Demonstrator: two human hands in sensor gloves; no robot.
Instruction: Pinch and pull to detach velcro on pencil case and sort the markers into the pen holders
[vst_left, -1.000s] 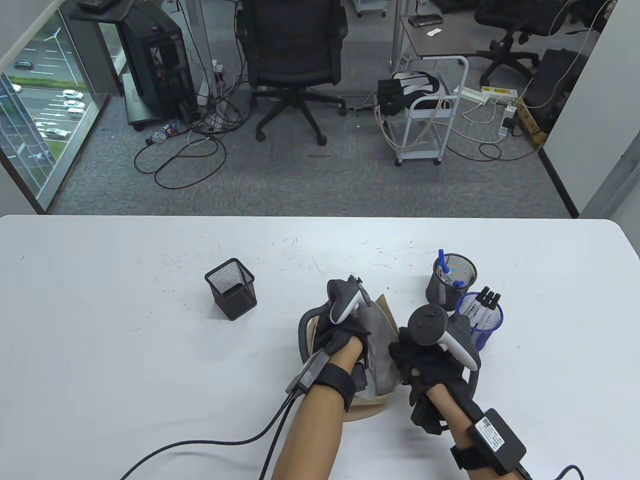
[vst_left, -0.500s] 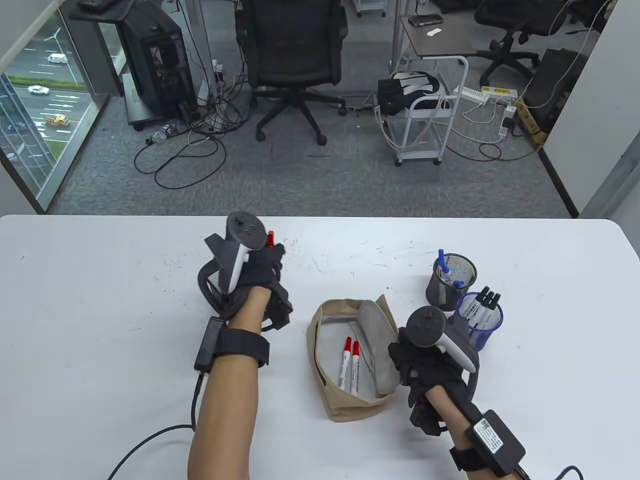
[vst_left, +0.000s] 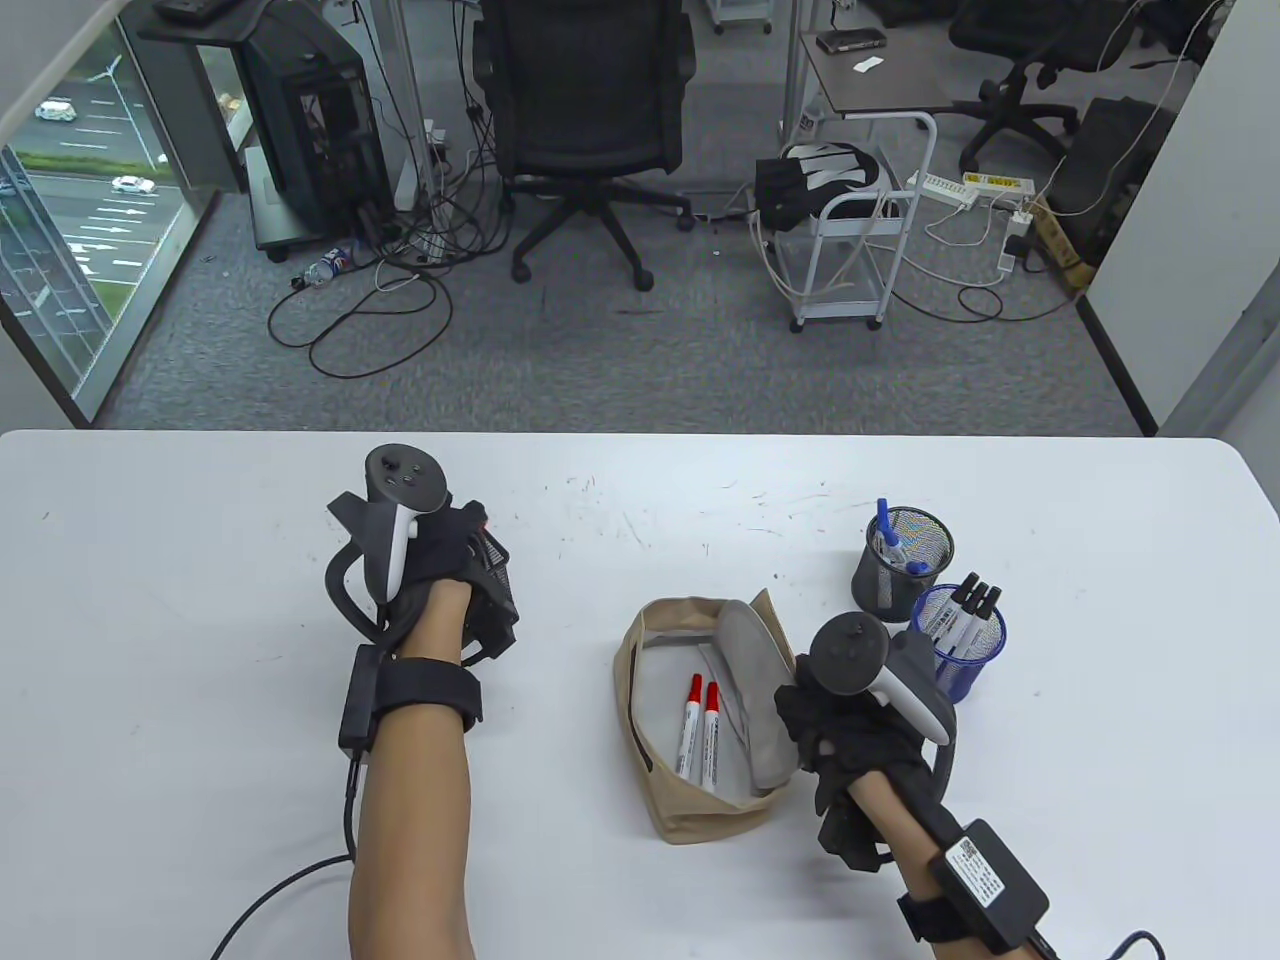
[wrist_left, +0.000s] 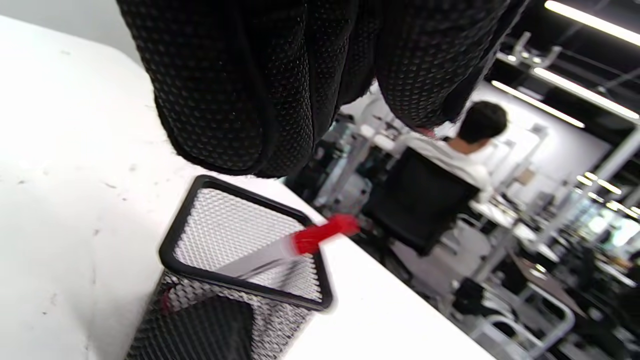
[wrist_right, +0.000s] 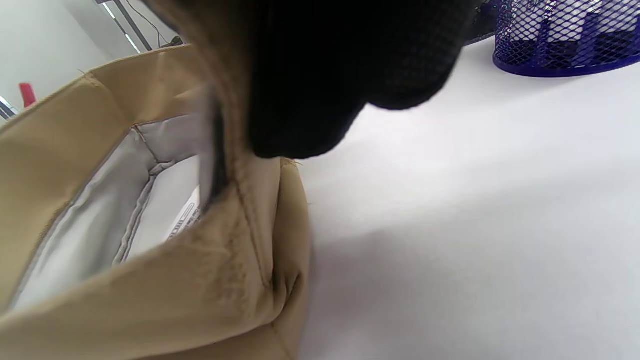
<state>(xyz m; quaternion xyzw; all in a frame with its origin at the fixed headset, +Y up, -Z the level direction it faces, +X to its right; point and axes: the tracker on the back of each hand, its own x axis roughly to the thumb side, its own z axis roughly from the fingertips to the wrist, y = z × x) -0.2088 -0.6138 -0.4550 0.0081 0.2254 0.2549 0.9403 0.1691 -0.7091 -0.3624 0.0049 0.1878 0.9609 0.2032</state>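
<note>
My left hand (vst_left: 468, 535) hovers over the square black mesh holder (vst_left: 497, 585) at the table's middle left. In the left wrist view a red marker (wrist_left: 305, 241) leans inside that holder (wrist_left: 227, 232), cap up and blurred, apart from the gloved fingers (wrist_left: 240, 90) above it. The tan pencil case (vst_left: 700, 805) lies open near the front with two red markers (vst_left: 700, 725) on its grey lining. My right hand (vst_left: 812, 722) grips the case's right rim; the right wrist view shows a finger (wrist_right: 350, 65) curled over the tan rim (wrist_right: 235, 235).
A round black mesh holder (vst_left: 905, 560) with blue markers and a blue mesh holder (vst_left: 965, 645) with black markers stand right of the case, close to my right hand. Bare white tabletop (vst_left: 180, 620) spreads to the left. Office chairs and cables lie beyond the far edge.
My left hand left the case with a red marker and carried it to the square holder. The marker now sits in the holder, free of the fingers. My right hand stayed put.
</note>
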